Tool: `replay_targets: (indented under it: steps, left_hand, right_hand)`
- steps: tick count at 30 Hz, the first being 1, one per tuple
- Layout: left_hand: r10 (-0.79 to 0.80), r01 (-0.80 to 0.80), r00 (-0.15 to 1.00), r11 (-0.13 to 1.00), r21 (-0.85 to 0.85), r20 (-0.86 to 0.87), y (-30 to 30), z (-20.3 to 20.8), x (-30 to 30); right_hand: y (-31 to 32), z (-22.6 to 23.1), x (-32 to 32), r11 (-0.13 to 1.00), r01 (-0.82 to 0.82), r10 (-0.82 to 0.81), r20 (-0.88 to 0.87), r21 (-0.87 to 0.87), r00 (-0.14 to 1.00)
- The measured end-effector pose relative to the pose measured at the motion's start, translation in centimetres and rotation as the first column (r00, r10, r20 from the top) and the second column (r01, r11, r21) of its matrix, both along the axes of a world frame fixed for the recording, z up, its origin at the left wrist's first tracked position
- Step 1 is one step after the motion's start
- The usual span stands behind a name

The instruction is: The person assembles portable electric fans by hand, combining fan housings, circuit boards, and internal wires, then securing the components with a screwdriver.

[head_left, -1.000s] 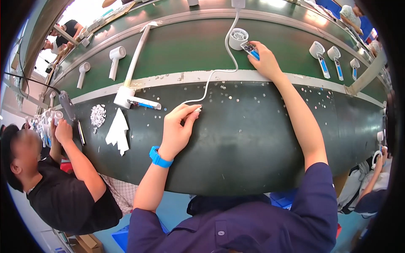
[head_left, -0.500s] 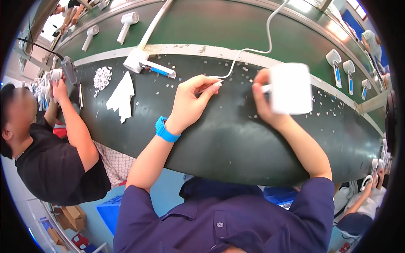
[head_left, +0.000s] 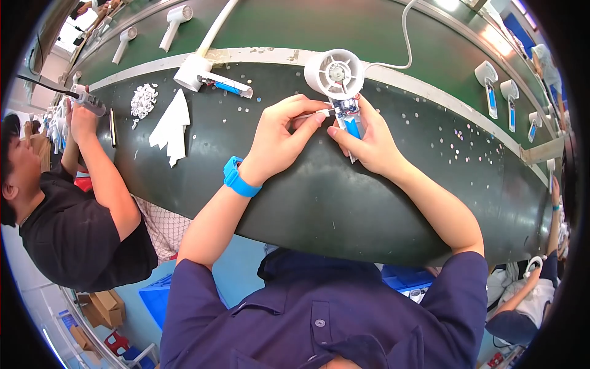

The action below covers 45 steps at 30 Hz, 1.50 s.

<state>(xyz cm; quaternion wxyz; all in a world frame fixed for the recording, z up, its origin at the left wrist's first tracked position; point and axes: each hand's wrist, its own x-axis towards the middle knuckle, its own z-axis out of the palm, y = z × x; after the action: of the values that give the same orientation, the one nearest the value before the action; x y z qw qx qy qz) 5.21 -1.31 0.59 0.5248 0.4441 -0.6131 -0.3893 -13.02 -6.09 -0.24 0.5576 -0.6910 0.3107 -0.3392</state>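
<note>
My right hand grips a white handheld fan by its handle, with the round grille facing up. The handle is open and shows a blue battery and a small circuit board with wires. Between the fingertips of my left hand is the plug of a white cable. The plug's tip is against the board's side; I cannot tell whether it is inserted. The cable runs behind the fan and up across the table.
Another open fan lies left by the white strip, near small white parts and a white sheet. Several fans lie beyond the strip. Small discs are scattered right. A co-worker at left holds a grey tool.
My right hand has brought the fan left to my left hand and turned it, so its grille and open handle show. The plug now meets the board's side.
</note>
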Motion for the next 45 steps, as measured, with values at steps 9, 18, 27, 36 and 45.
replay_targets:
  steps: [9, 18, 27, 36, 45]
  left_hand:
    - [0.018, -0.019, 0.999, 0.999, -0.029, -0.035, 0.1, 0.1, -0.5]
    - [0.11, -0.099, 0.992, 0.982, -0.162, 0.06, 0.5, -0.2, -0.5]
    - [0.137, -0.138, 0.99, 0.981, -0.135, -0.011, 0.2, -0.6, -0.9]
    - [0.153, -0.158, 0.987, 0.982, -0.102, -0.054, 0.4, 0.1, -0.1]
    - [0.024, -0.024, 1.0, 0.999, 0.048, 0.005, 1.0, 0.7, -0.3]
  right_hand:
    - [0.2, -0.1, 0.1, 0.999, 0.017, -0.016, 0.017, -0.038, 1.0]
    - [2.1, 0.1, 0.8, 0.942, 0.059, -0.072, -0.028, -0.329, 0.997]
    - [1.2, 1.7, 0.3, 0.999, -0.043, 0.044, 0.018, -0.016, 0.999]
    - [0.3, 4.9, -0.8, 0.987, 0.085, -0.075, 0.073, -0.14, 0.994]
    - [1.7, 11.3, -15.5, 0.638, 0.698, -0.354, 0.681, -0.325, 0.641]
